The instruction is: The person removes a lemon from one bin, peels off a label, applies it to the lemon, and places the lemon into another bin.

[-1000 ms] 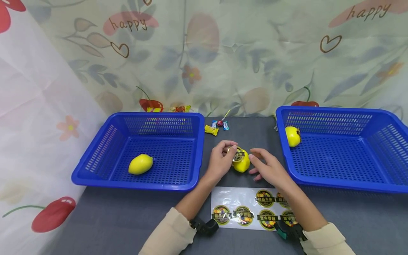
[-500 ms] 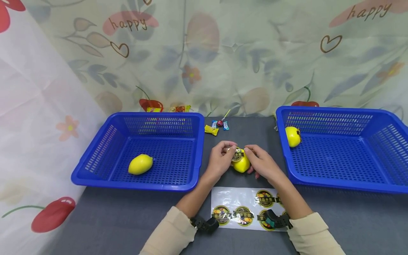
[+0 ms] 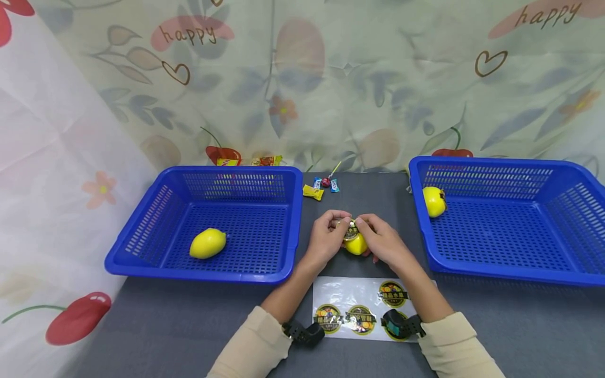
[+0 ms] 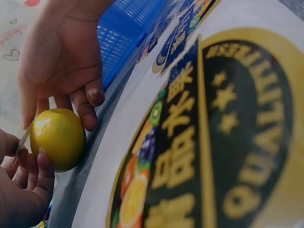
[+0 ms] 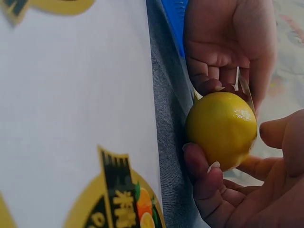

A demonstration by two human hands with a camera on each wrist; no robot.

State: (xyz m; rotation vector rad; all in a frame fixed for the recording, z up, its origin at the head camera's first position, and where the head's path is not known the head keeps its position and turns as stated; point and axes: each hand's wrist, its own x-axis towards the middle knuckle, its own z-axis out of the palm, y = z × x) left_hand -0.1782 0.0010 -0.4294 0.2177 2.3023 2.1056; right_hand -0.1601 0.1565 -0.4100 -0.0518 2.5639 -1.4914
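In the head view a yellow lemon sits between both hands above the grey cloth. My left hand pinches a round black-and-gold sticker by its left edge, over the lemon's upper side. My right hand holds the lemon from the right, its thumb at the sticker's right edge. In the right wrist view, the right fingertips curl against the lemon, and the thin sticker shows edge-on beside it. How much of the sticker touches the lemon cannot be told.
A sticker sheet lies in front, partly under the right forearm. The left blue basket holds a plain lemon. In the right blue basket lies a lemon with a dark label. Wrapped candies lie behind.
My right hand has moved left from beside the lemon; its fingers now hold the lemon and its thumb reaches the sticker. The left hand has stayed nearly still.
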